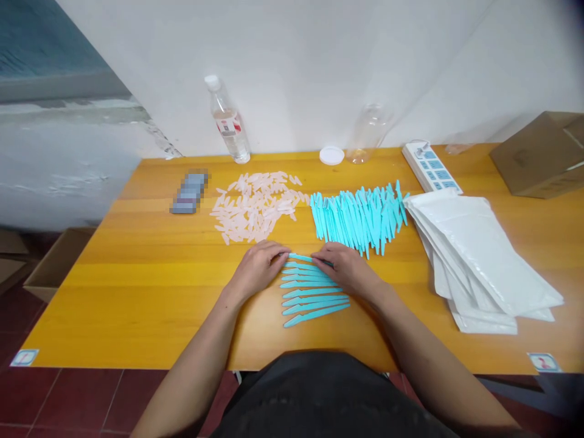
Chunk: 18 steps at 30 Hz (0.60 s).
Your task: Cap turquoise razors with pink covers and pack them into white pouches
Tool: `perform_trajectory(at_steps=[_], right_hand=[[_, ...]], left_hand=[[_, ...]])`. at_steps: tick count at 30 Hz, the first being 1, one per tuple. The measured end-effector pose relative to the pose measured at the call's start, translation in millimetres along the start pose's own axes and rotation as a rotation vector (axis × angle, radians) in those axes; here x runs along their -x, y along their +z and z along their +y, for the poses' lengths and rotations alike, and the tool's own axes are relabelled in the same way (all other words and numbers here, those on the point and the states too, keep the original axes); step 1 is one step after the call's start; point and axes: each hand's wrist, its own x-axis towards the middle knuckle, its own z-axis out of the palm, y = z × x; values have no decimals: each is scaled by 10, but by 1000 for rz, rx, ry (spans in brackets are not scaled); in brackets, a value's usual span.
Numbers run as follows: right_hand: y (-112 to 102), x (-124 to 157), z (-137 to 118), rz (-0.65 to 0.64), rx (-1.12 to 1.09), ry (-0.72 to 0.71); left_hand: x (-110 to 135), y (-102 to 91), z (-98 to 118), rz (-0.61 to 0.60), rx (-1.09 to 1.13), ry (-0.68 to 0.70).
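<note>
A turquoise eyebrow razor (pixel 301 258) lies level between my two hands. My left hand (pixel 259 263) pinches its left end between thumb and fingers. At the other end, my right hand (pixel 349 267) has its fingers closed on the handle. Below it, several more turquoise razors (pixel 314 292) lie side by side in a column on the table, some of their right ends hidden by my right hand. Beyond my right hand is a dense pile of the same razors (pixel 360 219). Small pale pink blade covers (pixel 258 204) are scattered in a heap beyond my left hand.
White plastic bags (pixel 483 255) are stacked at the right, near a power strip (pixel 431 167) and a cardboard box (pixel 542 155). Along the wall stand a water bottle (pixel 229 125), a white lid (pixel 331 156) and a clear jar (pixel 366 135). A blurred phone-like object (pixel 189 192) lies left.
</note>
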Motion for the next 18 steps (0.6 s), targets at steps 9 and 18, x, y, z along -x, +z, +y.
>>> perform_trajectory(at_steps=[9,18], right_hand=[[-51,395,106,11,21,-61],[34,500,203,108,-34,-30]], left_hand=[[199,-24,33,-66,-2,63],[249,8,11,-55,-43,108]])
